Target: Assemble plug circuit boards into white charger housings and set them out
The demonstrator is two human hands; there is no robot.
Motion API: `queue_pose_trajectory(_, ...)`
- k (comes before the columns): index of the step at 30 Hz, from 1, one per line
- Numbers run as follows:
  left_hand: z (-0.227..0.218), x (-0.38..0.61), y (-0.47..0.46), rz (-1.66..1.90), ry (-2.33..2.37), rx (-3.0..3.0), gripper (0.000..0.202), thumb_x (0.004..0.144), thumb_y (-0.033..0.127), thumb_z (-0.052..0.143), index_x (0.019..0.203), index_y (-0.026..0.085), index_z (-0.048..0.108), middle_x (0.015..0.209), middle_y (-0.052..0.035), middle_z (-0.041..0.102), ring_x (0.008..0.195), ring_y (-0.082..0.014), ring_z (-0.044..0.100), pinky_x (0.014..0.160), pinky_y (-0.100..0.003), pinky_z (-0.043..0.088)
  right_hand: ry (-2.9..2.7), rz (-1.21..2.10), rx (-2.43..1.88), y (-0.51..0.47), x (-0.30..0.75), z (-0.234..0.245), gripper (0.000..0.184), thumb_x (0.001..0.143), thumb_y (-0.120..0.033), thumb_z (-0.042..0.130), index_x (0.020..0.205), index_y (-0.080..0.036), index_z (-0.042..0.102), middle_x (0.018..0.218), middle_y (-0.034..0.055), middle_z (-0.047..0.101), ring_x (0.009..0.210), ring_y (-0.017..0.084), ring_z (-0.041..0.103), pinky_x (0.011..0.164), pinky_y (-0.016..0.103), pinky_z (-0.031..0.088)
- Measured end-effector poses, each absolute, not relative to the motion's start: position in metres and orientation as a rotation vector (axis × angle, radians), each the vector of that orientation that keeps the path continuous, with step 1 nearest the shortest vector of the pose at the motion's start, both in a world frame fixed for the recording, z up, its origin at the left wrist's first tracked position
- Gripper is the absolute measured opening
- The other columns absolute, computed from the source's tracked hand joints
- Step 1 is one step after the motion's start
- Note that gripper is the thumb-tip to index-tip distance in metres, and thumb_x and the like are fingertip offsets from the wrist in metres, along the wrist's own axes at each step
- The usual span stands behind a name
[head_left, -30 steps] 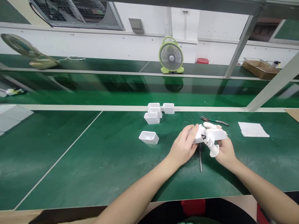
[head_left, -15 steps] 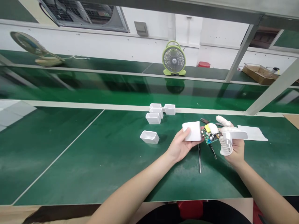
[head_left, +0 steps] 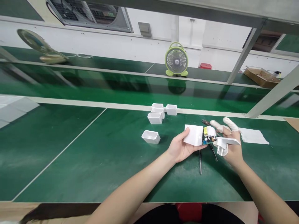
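- Green, glossy surface (head_left: 93, 165) stretched before you, with a lime-green fan (head_left: 177, 60) on a raised shelf behind it and a pale wall beyond.
- Your left hand (head_left: 180, 147) gripped a white charger housing (head_left: 193, 136), thumb on its upper face and fingers underneath.
- Your right hand (head_left: 234, 151) appeared to pinch a white two-pin plug face (head_left: 230, 141), pins angled down toward you; two raised fingers wore white finger cots (head_left: 230, 123). Part of that grip was hidden.
- Between the hands, above the surface, a circuit board (head_left: 208, 139) showed at the housing's open end, with a yellow-wrapped component (head_left: 205, 131) on it.
- As for progress, the charger looked about half closed: the board's inner end seemed to be inside the housing, its outer part lay bare, and the plug face was not joined to the housing. Whether it was going together or coming apart, you couldn't tell from this view.
- Five open-topped white housings (head_left: 151, 137) stood apart from your hands, with no plug faces fitted.
- Pliers (head_left: 206, 122) lay behind the board, slim metal tweezers (head_left: 200, 163) nearer you, and a white sheet (head_left: 254, 136) to the right.
- No brand or label could be read; any marking on the fan's hub or the board was too small.
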State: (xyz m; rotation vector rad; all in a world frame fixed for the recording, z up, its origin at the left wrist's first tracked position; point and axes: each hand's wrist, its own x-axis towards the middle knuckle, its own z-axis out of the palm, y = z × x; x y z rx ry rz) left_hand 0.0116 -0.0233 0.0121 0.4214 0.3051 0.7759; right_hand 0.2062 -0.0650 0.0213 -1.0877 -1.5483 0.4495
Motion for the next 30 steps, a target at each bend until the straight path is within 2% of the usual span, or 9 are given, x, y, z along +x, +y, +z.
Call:
queue_pose_trajectory(2,0.011,0.011,-0.023,0.776,0.281,0.443,0.038,0.09,0.04,0.051,0.114,0.012,0.061,0.118,-0.0138,0.068,0.111,-0.0302,0.064,0.1,-0.051,0.048,-1.518,0.584,-1.052,-0.065,0.204,0.022,0.06,0.078,-0.037,0.074,0.133,-0.027,0.051,0.123,0.0112,0.065,0.111,0.031,0.062,0.094,0.05,0.051)
queue_pose_trajectory(5,0.01,0.01,-0.022,0.775,0.256,0.456,0.036,0.089,0.04,0.054,0.111,0.013,0.062,0.111,-0.0126,0.07,0.102,-0.0277,0.067,0.094,-0.047,0.052,-1.481,0.682,-1.055,-0.064,0.203,0.019,0.049,0.076,-0.035,0.077,0.121,-0.024,0.062,0.117,0.0114,0.068,0.109,0.031,0.064,0.095,0.049,0.051)
queue_pose_trajectory(9,0.006,0.008,-0.021,0.75,0.267,0.444,0.033,0.088,0.039,0.056,0.107,0.013,0.063,0.106,-0.012,0.072,0.095,-0.0263,0.068,0.088,-0.045,0.054,-1.455,0.699,-0.982,-0.063,0.204,0.017,0.055,0.068,-0.037,0.083,0.119,-0.027,0.066,0.118,0.0093,0.066,0.11,0.031,0.062,0.094,0.049,0.052)
queue_pose_trajectory(13,0.002,0.007,-0.021,0.745,0.267,0.448,0.036,0.088,0.042,0.055,0.108,0.013,0.063,0.106,-0.0128,0.071,0.099,-0.0284,0.067,0.092,-0.05,0.051,-1.543,0.721,-0.963,-0.065,0.205,0.025,0.058,0.062,-0.04,0.087,0.115,-0.026,0.069,0.117,0.0111,0.066,0.109,0.032,0.062,0.091,0.046,0.054)
queue_pose_trajectory(18,0.006,0.008,-0.021,0.776,0.261,0.521,0.039,0.082,0.045,0.063,0.105,0.014,0.064,0.11,-0.013,0.071,0.102,-0.0285,0.067,0.091,-0.046,0.053,-1.482,0.791,-0.984,-0.066,0.206,0.032,0.053,0.063,-0.035,0.087,0.112,-0.024,0.069,0.116,0.0109,0.068,0.109,0.031,0.064,0.095,0.047,0.053)
queue_pose_trajectory(22,0.012,0.01,-0.023,0.938,0.31,0.77,0.048,0.077,0.043,0.072,0.115,0.016,0.059,0.123,-0.0129,0.065,0.098,-0.0245,0.069,0.086,-0.037,0.056,-1.335,0.9,-0.92,-0.064,0.213,0.032,0.064,0.063,-0.05,0.084,0.119,-0.027,0.063,0.114,0.0112,0.069,0.104,0.033,0.067,0.087,0.048,0.057)
queue_pose_trajectory(24,0.012,0.011,-0.024,1.013,0.39,0.972,0.05,0.078,0.041,0.072,0.119,0.017,0.056,0.112,-0.0117,0.068,0.082,-0.0211,0.071,0.073,-0.033,0.059,-1.284,0.866,-0.869,-0.063,0.218,0.031,0.07,0.061,-0.058,0.082,0.121,-0.028,0.061,0.117,0.0119,0.068,0.107,0.034,0.065,0.088,0.05,0.057)
queue_pose_trajectory(27,0.01,0.013,-0.027,1.035,0.486,1.193,0.054,0.081,0.043,0.069,0.126,0.019,0.051,0.091,-0.0064,0.069,0.062,-0.0151,0.066,0.057,-0.026,0.055,-1.318,0.867,-0.834,-0.062,0.221,0.03,0.069,0.063,-0.059,0.08,0.121,-0.029,0.059,0.117,0.012,0.068,0.109,0.035,0.064,0.087,0.05,0.057)
queue_pose_trajectory(30,0.008,0.014,-0.029,1.01,0.47,1.266,0.062,0.08,0.046,0.069,0.133,0.02,0.048,0.106,-0.0092,0.067,0.071,-0.0163,0.066,0.066,-0.029,0.057,-1.395,0.917,-0.864,-0.063,0.218,0.029,0.067,0.064,-0.056,0.081,0.121,-0.028,0.059,0.112,0.0115,0.069,0.103,0.033,0.067,0.083,0.048,0.059)
